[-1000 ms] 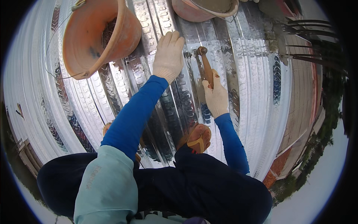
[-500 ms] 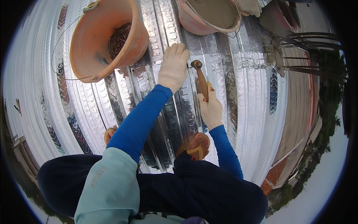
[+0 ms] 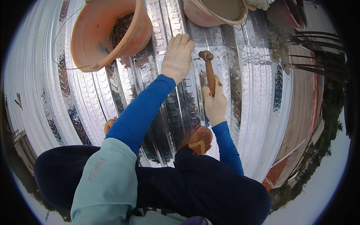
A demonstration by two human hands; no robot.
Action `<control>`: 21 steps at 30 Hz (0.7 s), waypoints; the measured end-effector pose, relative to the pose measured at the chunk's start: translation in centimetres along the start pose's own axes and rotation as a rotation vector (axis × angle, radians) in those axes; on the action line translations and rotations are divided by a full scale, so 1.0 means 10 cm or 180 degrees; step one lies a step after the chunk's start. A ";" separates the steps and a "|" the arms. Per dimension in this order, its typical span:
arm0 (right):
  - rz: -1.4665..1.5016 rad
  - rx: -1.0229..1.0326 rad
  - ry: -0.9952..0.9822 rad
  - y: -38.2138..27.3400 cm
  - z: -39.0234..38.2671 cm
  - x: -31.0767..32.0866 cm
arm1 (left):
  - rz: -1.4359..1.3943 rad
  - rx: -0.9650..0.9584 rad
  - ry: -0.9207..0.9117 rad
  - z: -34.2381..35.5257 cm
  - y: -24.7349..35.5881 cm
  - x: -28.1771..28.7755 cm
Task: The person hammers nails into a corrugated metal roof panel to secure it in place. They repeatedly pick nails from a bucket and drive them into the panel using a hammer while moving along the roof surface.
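My right hand (image 3: 215,101), in a cream knit glove, grips a hammer (image 3: 210,73) by its wooden handle. The hammer's dark metal head points away from me, just above the ribbed metal decking (image 3: 247,112). Beside that head, on its left, a small dark nail-like piece (image 3: 197,59) sticks out by a rib. My left hand (image 3: 177,54), gloved the same way, lies palm down on the ribs left of the hammer, fingers stretched out and close together. What may be under its fingertips is hidden.
At the far left an orange bucket (image 3: 84,35) lies tilted with rusty nails (image 3: 122,30) inside. Another bucket (image 3: 195,15) holding grey wet mortar stands beyond my hands. Another gloved hand (image 3: 258,3) shows at the top right. Dark bent rods (image 3: 318,41) jut out on the right.
The hammer head has shifted slightly right, uncovering the small nail-like piece. My left hand stays about where it was on the decking. The whole view has tilted a little.
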State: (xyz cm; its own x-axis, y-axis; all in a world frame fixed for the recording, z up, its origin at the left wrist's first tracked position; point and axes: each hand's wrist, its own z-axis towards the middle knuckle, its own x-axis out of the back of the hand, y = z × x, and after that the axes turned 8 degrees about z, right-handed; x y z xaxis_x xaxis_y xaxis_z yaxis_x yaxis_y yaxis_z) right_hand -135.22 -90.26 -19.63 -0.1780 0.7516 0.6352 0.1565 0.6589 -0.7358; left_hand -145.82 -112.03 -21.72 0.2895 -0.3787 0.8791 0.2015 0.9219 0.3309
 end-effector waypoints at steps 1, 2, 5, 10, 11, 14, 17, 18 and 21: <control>0.0213 0.0055 0.0126 -0.12 0.01 0.02 | 0.0042 -0.0010 -0.0012 0.02 -0.01 0.02; 0.0306 0.0226 0.0284 -0.24 -0.04 0.13 | 0.0002 0.0017 -0.0036 0.00 0.04 0.00; 0.0610 0.0710 0.0694 -0.28 -0.15 0.22 | -0.0028 -0.0052 0.0166 0.00 0.07 -0.06; -0.0213 0.0205 0.0165 0.04 0.26 -0.17 | -0.0022 -0.0034 0.0165 0.04 -0.08 -0.03; -0.0078 0.0181 0.0191 -0.04 0.23 -0.16 | 0.0071 -0.0021 0.0171 0.01 -0.08 -0.04; 0.0198 0.0086 0.0384 -0.31 0.01 0.08 | 0.0036 -0.0017 0.0186 -0.07 0.04 -0.09; 0.0460 0.0323 0.0542 -0.37 -0.11 0.17 | 0.0066 -0.0050 0.0182 -0.06 0.03 -0.09; 0.0258 0.0344 0.0527 -0.28 -0.09 0.12 | 0.0048 -0.0059 0.0216 -0.05 0.04 -0.10; -0.0516 0.0238 0.0082 0.18 0.02 -0.19 | 0.0026 -0.0027 0.0090 -0.17 0.02 -0.06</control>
State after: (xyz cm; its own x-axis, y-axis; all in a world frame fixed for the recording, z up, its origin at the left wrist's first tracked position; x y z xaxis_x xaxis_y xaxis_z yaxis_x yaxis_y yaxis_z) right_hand -134.82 -90.53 -22.20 -0.1698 0.6368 0.7521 0.0549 0.7681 -0.6380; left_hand -144.33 -111.75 -22.80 0.3176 -0.3735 0.8716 0.2070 0.9243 0.3206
